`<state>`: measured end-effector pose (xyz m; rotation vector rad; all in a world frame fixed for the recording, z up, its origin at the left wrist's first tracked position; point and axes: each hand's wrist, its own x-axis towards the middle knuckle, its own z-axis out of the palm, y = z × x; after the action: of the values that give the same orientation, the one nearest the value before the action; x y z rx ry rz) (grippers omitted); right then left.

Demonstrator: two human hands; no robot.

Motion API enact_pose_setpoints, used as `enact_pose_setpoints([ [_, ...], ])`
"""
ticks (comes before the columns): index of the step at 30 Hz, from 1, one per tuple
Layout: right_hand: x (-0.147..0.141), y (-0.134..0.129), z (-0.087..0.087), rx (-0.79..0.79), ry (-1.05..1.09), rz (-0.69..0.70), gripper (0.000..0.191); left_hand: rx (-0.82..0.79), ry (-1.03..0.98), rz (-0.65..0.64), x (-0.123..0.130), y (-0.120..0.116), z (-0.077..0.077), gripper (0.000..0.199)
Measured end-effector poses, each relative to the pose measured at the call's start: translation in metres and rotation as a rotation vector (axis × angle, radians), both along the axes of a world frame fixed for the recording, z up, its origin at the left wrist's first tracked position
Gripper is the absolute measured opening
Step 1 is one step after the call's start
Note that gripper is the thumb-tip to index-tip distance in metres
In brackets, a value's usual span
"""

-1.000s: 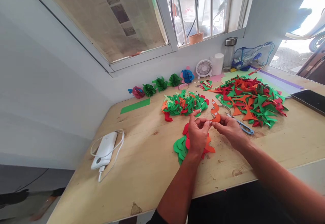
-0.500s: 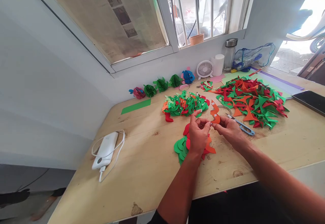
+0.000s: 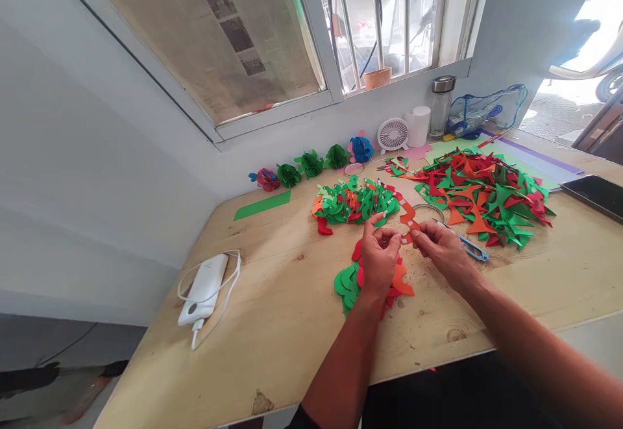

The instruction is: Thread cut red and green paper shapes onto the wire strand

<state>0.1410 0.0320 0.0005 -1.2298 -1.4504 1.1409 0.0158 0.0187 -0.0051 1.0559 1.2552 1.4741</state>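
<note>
Between both sets of fingertips is an orange paper cutout (image 3: pixel 407 213), wavy in outline with small white patches on it. My left hand (image 3: pixel 380 255) pinches its lower left end. On the other side, my right hand (image 3: pixel 440 247) grips its right edge with thumb and fingers. Under and beside my left wrist lie stacked green paper pieces (image 3: pixel 346 286) and orange-red paper pieces (image 3: pixel 400 280). Blue-handled thread snips (image 3: pixel 474 249) rest on the table, partly behind my right hand. Just beyond my hands is a pile of green, orange and red cutouts (image 3: pixel 355 200).
A large heap of paper scraps (image 3: pixel 487 192) covers the right side, near a black phone (image 3: pixel 596 194). A white power bank (image 3: pixel 203 289) with a cable lies left. Along the wall stand folded-paper figures (image 3: pixel 311 164), a small fan (image 3: pixel 393 135) and a glass bottle (image 3: pixel 440 108).
The orange cutout has turned in my fingers: its upper end leans further left and its lower end now shows a white patch. My hands have barely shifted.
</note>
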Motion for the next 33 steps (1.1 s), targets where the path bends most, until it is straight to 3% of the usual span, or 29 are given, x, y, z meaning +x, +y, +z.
enact_pose_setpoints([
  [7,0.0,-0.001,-0.004,0.058,-0.162,0.012,0.034,0.102,0.053,0.074,-0.001,0.0,0.002,0.044],
  [20,-0.005,-0.008,-0.012,0.212,-0.427,0.053,0.03,0.186,0.453,0.252,0.006,-0.011,0.007,0.063],
  [27,-0.009,-0.012,-0.012,0.29,-0.487,0.041,0.028,0.188,0.434,0.253,0.006,-0.009,0.005,0.061],
  [33,-0.008,-0.012,-0.012,0.285,-0.47,0.074,0.029,0.166,0.29,0.189,0.005,-0.007,0.004,0.06],
])
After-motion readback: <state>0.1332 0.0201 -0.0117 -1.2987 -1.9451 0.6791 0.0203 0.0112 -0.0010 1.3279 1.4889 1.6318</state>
